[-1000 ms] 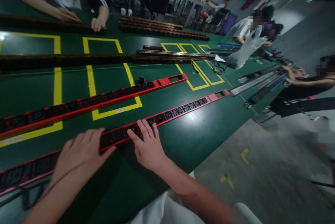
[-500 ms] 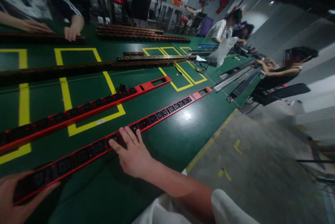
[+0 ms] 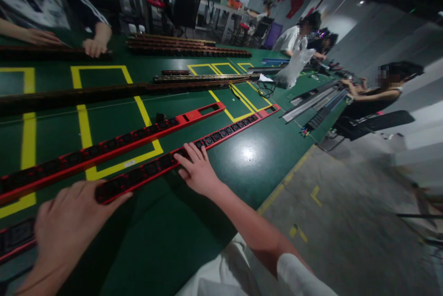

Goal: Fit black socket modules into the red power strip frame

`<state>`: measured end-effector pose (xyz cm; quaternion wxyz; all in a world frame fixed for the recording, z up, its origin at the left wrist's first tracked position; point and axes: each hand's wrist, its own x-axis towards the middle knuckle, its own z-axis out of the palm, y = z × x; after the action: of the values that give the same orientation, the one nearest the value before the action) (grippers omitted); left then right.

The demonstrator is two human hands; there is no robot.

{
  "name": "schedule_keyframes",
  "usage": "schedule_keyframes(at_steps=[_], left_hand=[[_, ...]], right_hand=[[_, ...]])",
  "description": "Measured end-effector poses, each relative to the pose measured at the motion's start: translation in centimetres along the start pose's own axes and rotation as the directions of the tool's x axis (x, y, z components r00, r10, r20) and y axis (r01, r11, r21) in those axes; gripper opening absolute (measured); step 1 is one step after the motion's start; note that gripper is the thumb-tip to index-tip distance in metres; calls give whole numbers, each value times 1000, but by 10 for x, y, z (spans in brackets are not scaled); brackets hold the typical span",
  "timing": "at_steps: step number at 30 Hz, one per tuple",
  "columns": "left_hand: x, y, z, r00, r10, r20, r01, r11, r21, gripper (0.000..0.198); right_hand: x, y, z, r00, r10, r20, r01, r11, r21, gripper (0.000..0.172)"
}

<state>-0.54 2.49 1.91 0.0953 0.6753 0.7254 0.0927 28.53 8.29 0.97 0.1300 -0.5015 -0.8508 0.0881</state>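
Observation:
A long red power strip (image 3: 159, 166) with a row of black sockets runs diagonally across the near part of the table. Around it at the lower left is my left hand (image 3: 71, 215), the thumb on the near side and the fingers over the far side. Farther up the strip, my right hand (image 3: 199, 169) also grips it, fingers laid across the sockets. Part of the strip is hidden under both hands. A second red power strip (image 3: 134, 138) lies behind it, almost parallel, untouched by either hand.
Yellow tape outlines (image 3: 83, 125) mark the green table (image 3: 221, 203). Dark long strips (image 3: 187, 44) lie stacked at the back. A plastic bag (image 3: 294, 67) and grey metal profiles (image 3: 311, 99) are to the right. A co-worker's hand (image 3: 97, 45) rests at the far left.
Both my hands have moved forward and to the right. The near power strip has shifted away from me, closer to the second one, which looks still.

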Motion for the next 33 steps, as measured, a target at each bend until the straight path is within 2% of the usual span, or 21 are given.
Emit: schedule_keyframes(at_steps=[2, 6, 8, 10, 12, 15, 19, 22, 26, 33], left_hand=[[12, 27, -2, 999, 29, -45, -20, 981, 193, 64], [29, 71, -4, 991, 123, -59, -102, 953, 285, 66], [33, 82, -3, 983, 177, -51, -154, 943, 295, 65], [36, 84, -1, 978, 202, -43, -183, 945, 273, 62], [37, 77, 2, 979, 201, -43, -187, 957, 224, 56], [30, 53, 3, 982, 178, -65, -162, 967, 198, 53], [12, 12, -4, 990, 122, -78, -99, 965, 244, 59], [4, -9, -5, 990, 97, -97, -73, 970, 230, 64], [6, -17, 2, 986, 120, -113, -99, 980, 171, 62], [14, -13, 5, 983, 103, -154, -94, 994, 62, 51]], right_hand=[[1, 14, -1, 995, 74, -61, -75, 997, -11, 48], [1, 33, -2, 973, 182, -139, -191, 980, -51, 52], [0, 39, 1, 967, 202, -158, -212, 976, -53, 56], [0, 43, 7, 962, 199, -188, -210, 977, -40, 57], [0, 46, 13, 955, 188, -228, -199, 980, -25, 57], [2, 49, 21, 949, 166, -270, -179, 984, -26, 57], [2, 51, 23, 949, 137, -285, -160, 986, -57, 57], [2, 51, 23, 951, 115, -285, -143, 987, -78, 58], [4, 53, 25, 949, 72, -307, -105, 990, -92, 57], [6, 67, 16, 917, -26, -397, -10, 996, -88, 57]])
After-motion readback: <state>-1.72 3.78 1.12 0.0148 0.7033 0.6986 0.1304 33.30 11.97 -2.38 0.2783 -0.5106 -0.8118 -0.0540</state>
